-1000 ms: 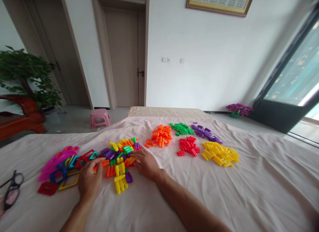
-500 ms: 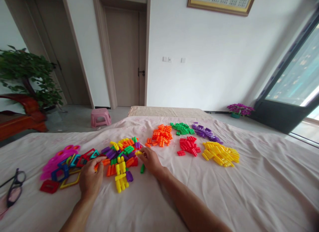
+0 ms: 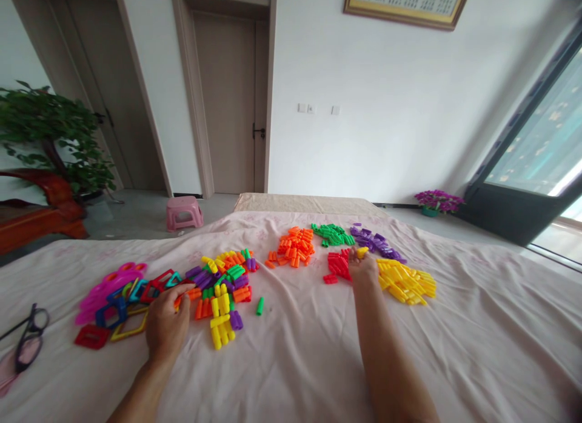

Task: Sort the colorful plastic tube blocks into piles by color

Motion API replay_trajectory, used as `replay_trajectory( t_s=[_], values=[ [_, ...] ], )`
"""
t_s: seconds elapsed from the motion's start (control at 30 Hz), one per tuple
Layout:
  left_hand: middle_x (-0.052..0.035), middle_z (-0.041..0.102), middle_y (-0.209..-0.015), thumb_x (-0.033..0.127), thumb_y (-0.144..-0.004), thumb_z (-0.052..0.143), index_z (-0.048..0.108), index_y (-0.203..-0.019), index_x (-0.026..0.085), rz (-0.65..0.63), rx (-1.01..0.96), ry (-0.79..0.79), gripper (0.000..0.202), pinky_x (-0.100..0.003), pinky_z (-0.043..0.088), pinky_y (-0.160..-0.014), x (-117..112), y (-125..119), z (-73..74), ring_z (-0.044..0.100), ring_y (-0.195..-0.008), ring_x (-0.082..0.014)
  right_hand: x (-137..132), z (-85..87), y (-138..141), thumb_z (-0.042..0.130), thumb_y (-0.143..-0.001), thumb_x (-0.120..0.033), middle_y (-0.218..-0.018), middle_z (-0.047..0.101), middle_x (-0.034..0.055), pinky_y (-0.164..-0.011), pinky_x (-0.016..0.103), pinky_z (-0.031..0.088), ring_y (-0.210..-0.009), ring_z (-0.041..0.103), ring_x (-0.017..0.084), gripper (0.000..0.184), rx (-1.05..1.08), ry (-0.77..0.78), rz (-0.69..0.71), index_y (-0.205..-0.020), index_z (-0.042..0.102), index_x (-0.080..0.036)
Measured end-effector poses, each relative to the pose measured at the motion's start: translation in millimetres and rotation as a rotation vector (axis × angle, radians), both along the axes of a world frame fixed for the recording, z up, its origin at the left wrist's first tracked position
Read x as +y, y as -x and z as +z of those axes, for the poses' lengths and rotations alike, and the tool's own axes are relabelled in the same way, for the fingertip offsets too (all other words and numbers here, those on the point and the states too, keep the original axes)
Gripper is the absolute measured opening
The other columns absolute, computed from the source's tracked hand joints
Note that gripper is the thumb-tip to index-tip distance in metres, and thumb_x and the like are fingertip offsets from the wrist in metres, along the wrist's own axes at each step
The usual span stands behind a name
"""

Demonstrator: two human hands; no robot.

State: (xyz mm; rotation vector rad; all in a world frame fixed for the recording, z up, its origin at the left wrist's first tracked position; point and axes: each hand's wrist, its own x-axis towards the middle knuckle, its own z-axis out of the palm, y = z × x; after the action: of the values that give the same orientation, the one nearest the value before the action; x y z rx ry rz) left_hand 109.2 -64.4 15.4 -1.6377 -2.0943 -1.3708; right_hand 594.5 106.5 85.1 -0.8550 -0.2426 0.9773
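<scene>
My right hand [image 3: 362, 267] reaches out over the pink sheet between the red pile [image 3: 340, 265] and the yellow pile [image 3: 404, 280], its fingers closed on a yellow piece [image 3: 362, 251]. My left hand [image 3: 166, 323] rests at the left edge of the mixed pile [image 3: 222, 282] of coloured plastic pieces, fingers curled on an orange piece [image 3: 193, 294]. A single green piece [image 3: 259, 306] lies alone to the right of the mixed pile. Sorted orange [image 3: 293, 248], green [image 3: 332, 234] and purple [image 3: 375, 242] piles lie further back.
Flat coloured frame shapes [image 3: 119, 299] and a magenta part lie left of the mixed pile. Glasses [image 3: 26, 340] sit at the far left edge of the sheet. Beyond the bed [image 3: 477, 350] are a pink stool [image 3: 183, 213], a potted plant [image 3: 50, 138] and a door.
My right hand picked a yellow piece from the mixed pile and carried it right, over to the yellow pile. A green piece now lies uncovered. My left hand barely moved.
</scene>
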Motion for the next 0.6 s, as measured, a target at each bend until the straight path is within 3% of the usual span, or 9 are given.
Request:
replay_trajectory(
  t_s=[0.13, 0.2, 0.3, 0.43, 0.6],
  values=[
    [-0.0063, 0.075, -0.107, 0.023, -0.089, 0.05, 0.073, -0.101, 0.021, 0.016, 0.195, -0.068, 0.027, -0.04, 0.047, -0.095, -4.7, -10.9, 10.1, 0.066, -0.101, -0.0246, -9.5, 3.9, -57.0, 0.02, -0.103, -0.022, -0.068, 0.047, -0.0045, -0.046, 0.009, 0.048, -0.047, 0.05, 0.004, 0.032, 0.126, 0.034, -0.218, -0.079, 0.041, -0.023],
    [-0.0064, 0.074, -0.109, 0.022, -0.09, 0.05, 0.073, -0.102, 0.022, -0.023, 0.312, -0.103, 0.026, -0.04, 0.046, -0.097, -8.7, -22.3, 16.9, 0.065, -0.104, -0.0243, -11.9, 2.8, -64.8, 0.022, -0.103, -0.025, -0.07, 0.048, -0.0038, -0.047, 0.01, 0.048, -0.049, 0.051, 0.004, 0.031, 0.142, 0.009, -0.279, -0.079, 0.041, -0.023],
    [-0.008, 0.072, -0.109, 0.026, -0.093, 0.049, 0.071, -0.108, 0.021, -0.093, 0.402, -0.043, 0.027, -0.035, 0.048, -0.091, -17.4, -42.7, 27.1, 0.066, -0.102, -0.0223, -12.6, 4.3, -52.9, 0.036, -0.099, -0.028, -0.076, 0.053, -0.0029, -0.051, 0.013, 0.051, -0.053, 0.055, 0.005, 0.021, 0.132, -0.069, -0.289, -0.08, 0.042, -0.023],
    [-0.0092, 0.072, -0.111, 0.039, -0.095, 0.045, 0.064, -0.123, 0.023, -0.043, 0.431, 0.289, 0.038, -0.035, 0.049, -0.073, -30.4, -60.6, 42.6, 0.069, -0.093, -0.0248, -14.9, 15.7, -26.6, 0.049, -0.092, -0.026, -0.078, 0.057, -0.0033, -0.049, 0.014, 0.048, -0.056, 0.056, 0.006, 0.004, 0.149, -0.174, -0.326, -0.094, 0.051, -0.023],
    [-0.0112, 0.075, -0.113, 0.051, -0.092, 0.045, 0.057, -0.132, 0.022, -0.046, 0.226, 0.763, 0.051, -0.033, 0.05, -0.07, -32.5, -55.7, 51.6, 0.072, -0.097, -0.0273, -19.0, 25.2, -2.4, 0.059, -0.076, -0.021, -0.069, 0.055, -0.0075, -0.044, 0.014, 0.038, -0.05, 0.05, 0.005, 0.025, -0.021, -0.234, -0.284, -0.101, 0.057, -0.022]
  ],
)
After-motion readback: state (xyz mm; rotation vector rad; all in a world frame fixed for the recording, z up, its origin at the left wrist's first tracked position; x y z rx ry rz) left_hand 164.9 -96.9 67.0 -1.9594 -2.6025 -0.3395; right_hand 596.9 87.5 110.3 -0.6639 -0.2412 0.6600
